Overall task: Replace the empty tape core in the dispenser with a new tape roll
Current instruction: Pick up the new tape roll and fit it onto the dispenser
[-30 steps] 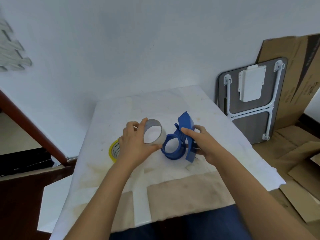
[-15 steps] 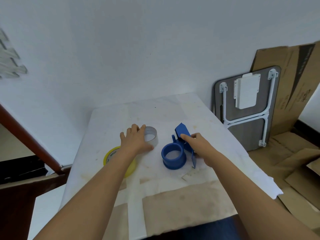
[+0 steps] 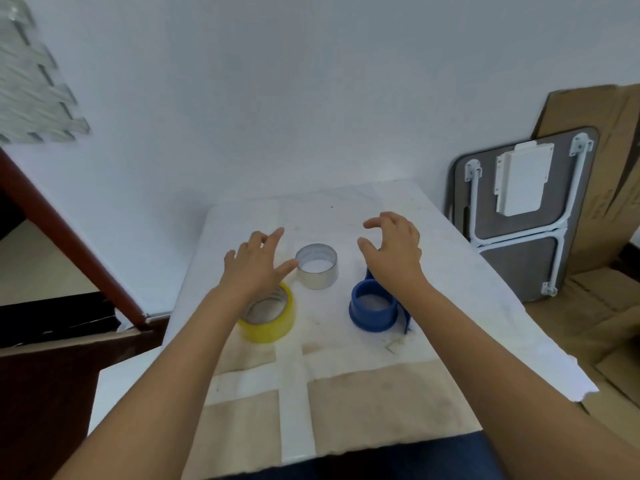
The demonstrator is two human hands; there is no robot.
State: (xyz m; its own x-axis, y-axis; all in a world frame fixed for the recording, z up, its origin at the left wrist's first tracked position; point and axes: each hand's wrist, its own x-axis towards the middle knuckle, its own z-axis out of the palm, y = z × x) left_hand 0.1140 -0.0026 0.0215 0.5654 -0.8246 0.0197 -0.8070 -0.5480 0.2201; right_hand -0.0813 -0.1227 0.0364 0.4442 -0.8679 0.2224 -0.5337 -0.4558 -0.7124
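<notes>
Between the two hands sits the empty grey cardboard tape core (image 3: 317,270), standing on its edge-ring flat on the white paper-covered table (image 3: 460,306), hole facing up. The left hand (image 3: 254,266) hovers just to the left of it, fingers spread wide and holding nothing, thumb tip right next to the core's rim; can't tell if it's actually touching. Just under that left palm, on the near side, is the new yellow tape roll (image 3: 272,317), lying flat on the table, partly covered by the wrist.

The right hand (image 3: 393,252) is also empty, fingers curled loosely open like a claw, hanging over the blue plastic tape dispenser (image 3: 374,310). That dispenser sits on the table just below and near the right wrist, its round blue hub bare with nothing loaded on it, and the flat blade part sticking out on the right side, mostly hidden by the forearm.

Off to the right of the right hand, well apart from the table, a grey folding table with white legs (image 3: 519,216) leans on the wall with brown cardboard sheets (image 3: 616,150) behind it.
</notes>
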